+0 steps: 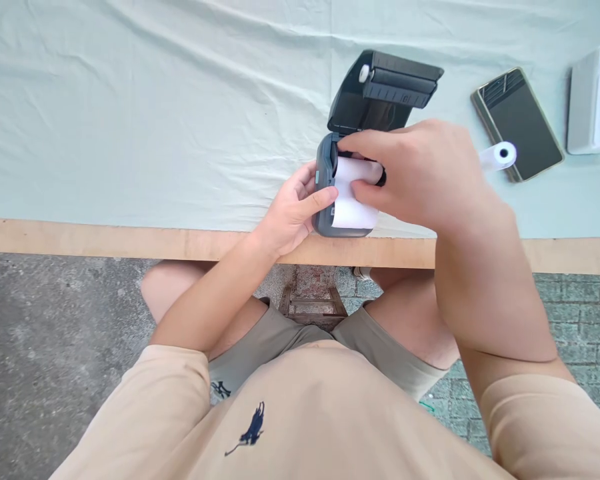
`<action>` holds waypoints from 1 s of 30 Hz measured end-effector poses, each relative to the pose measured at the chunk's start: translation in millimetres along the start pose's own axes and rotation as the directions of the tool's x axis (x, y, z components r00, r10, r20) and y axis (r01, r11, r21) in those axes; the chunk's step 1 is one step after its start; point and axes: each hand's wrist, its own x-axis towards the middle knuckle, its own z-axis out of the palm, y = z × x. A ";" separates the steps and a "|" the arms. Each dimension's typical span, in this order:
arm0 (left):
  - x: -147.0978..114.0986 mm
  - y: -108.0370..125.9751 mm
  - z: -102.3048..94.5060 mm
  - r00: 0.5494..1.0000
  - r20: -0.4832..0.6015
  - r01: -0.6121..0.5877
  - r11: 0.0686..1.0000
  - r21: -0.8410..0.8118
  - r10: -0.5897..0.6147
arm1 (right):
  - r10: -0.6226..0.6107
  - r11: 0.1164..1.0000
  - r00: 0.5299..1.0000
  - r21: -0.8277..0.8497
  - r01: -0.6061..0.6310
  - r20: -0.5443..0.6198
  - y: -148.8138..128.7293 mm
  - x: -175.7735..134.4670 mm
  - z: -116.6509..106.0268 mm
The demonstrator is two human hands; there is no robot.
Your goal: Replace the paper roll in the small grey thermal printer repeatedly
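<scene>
A small dark portable label printer (345, 232) is at the table's front edge, its black lid (345, 100) swung up. A white paper roll (363, 170) sits in its compartment, with a loose strip of paper hanging over the printer's front. My left hand (297, 207) grips the printer's left side, its thumb pressing on the edge of the strip. From the right, my right hand (420, 173) reaches over the compartment. Its thumb and fingers are closed around the roll, the index fingertip near the lid hinge. The back of this hand hides part of the compartment.
Right of the printer lies a dark smartphone (523, 123), with another small white roll (503, 155) by its lower left edge. Beyond it stands a white box (587, 107) with blue printing. A pale cloth (155, 120) covers the table up to its wooden edge (105, 238).
</scene>
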 end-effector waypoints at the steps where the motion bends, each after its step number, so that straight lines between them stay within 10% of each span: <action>1: -0.3 0.3 1.0 1.000 -0.009 -0.006 1.000 -0.016 0.006 | -0.020 0.998 1.000 0.064 0.021 -0.024 6.1 -2.1 -0.8; 9: -0.5 3.5 2.0 1.000 -0.021 -0.011 0.999 -0.046 0.010 | 0.078 0.746 0.892 0.620 0.244 -0.446 66.0 -46.0 8.7; 14: 0.0 4.4 0.3 1.000 -0.015 -0.001 0.999 -0.050 0.001 | 0.238 0.703 0.868 0.694 0.155 -0.435 78.1 -76.2 41.5; 22: 0.2 8.0 3.4 1.000 -0.026 -0.003 0.999 -0.040 0.002 | 0.211 0.780 0.954 0.625 -0.034 -0.211 86.8 -92.4 74.8; 24: 0.4 8.4 3.9 1.000 -0.031 -0.001 0.999 -0.037 0.000 | 0.283 0.767 0.890 0.641 0.014 -0.358 94.7 -99.3 71.7; 28: 0.4 8.5 3.9 0.999 -0.037 -0.010 1.000 -0.027 0.009 | 0.463 0.797 0.528 0.595 0.104 -0.712 125.6 -106.9 69.6; 30: 0.6 8.3 3.7 0.999 -0.041 -0.021 0.999 -0.027 0.019 | 0.538 0.749 0.600 0.662 -0.018 -0.592 140.7 -106.2 75.6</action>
